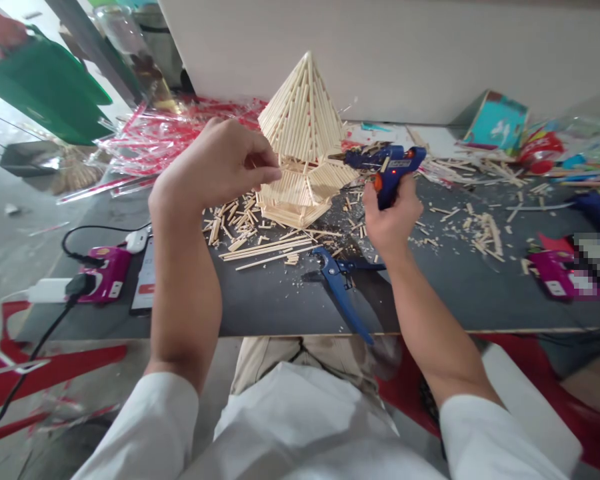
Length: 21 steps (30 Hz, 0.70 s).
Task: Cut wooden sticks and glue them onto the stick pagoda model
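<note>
A small wooden-stick model house (pixel 300 117) with a pointed roof stands near the back of the table, on a many-sided stick base. My left hand (pixel 227 160) is at its left side, thumb and fingers pinched together close to the gap below the roof. Whatever lies between those fingertips is too small to make out. My right hand (pixel 393 217) grips a blue hot glue gun (pixel 387 163) with a lit red light. Its nozzle points left at the model, just under the roof's right edge.
A blue hand cutter (pixel 340 283) lies near the front edge, below loose sticks (pixel 270 253) and cut scraps. Red-and-clear plastic wrappers (pixel 145 143) heap at the back left. Purple power adapters (pixel 105 273) with cables, a phone (pixel 144 283) and a teal box (pixel 495 123) lie around.
</note>
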Motion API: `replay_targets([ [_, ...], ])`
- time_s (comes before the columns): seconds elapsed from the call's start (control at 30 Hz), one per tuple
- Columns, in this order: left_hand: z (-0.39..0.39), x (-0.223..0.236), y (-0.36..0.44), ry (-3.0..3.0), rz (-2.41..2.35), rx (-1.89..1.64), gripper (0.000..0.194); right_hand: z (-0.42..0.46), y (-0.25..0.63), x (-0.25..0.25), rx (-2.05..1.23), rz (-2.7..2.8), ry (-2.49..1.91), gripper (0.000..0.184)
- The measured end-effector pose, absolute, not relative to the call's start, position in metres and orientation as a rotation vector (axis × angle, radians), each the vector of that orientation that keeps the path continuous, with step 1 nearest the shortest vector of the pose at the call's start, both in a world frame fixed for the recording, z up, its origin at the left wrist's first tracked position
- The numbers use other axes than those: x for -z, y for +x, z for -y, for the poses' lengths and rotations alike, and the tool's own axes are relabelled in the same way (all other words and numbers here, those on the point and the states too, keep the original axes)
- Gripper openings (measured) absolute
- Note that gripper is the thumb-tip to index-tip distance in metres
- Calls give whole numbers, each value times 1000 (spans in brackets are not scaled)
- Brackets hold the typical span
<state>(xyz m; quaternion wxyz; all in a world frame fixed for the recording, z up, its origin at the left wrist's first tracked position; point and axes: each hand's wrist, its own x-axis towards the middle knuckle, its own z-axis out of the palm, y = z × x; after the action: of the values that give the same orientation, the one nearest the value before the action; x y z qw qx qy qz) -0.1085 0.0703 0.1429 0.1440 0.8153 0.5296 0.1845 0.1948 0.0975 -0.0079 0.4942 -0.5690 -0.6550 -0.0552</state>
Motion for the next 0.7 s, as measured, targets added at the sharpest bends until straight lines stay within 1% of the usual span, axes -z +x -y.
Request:
replay_targets([
  [0.27,-74,-138,-109,2347,-1513,-556,22,-98,192,8,132,1609,-1394,43],
  [0.57,-78,-133,-111,2314,-1446,-619,20,-91,188,1,44,1615,-1548,43],
  [0.7,-79,-132,-111,2303,-1435,-626,21,-92,186,2,50,1639,-1518,45],
])
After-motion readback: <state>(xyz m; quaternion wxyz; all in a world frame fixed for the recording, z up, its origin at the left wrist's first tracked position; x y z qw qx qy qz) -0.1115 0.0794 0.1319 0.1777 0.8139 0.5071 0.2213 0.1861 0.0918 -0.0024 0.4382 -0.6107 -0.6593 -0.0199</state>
